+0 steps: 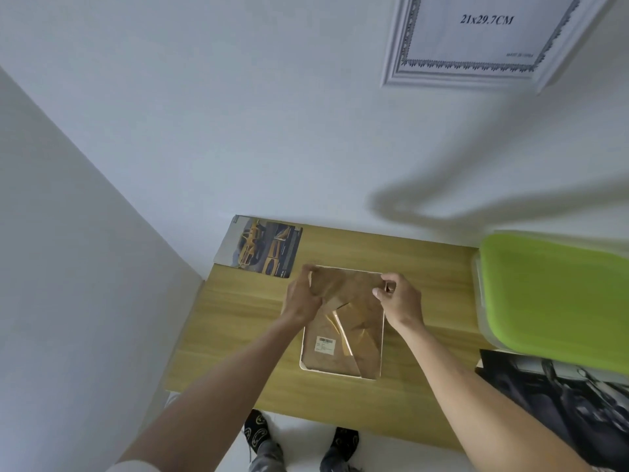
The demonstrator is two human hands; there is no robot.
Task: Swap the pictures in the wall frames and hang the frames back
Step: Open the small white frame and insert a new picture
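A picture frame [340,371] lies face down on the wooden table [238,328], its brown backing board with a barcode label facing up. My left hand [301,298] grips the far left corner of the backing. My right hand [400,296] pinches at the far right corner. A second, white ornate frame [394,73] hangs on the wall above, holding a sheet printed "21x29.7CM". A loose picture of yellow cars [263,250] lies at the table's far left corner.
A box with a green lid [551,294] stands at the table's right end. A dark black-and-white print [558,393] lies in front of it. A side wall runs close along the left. My feet show below the table's near edge.
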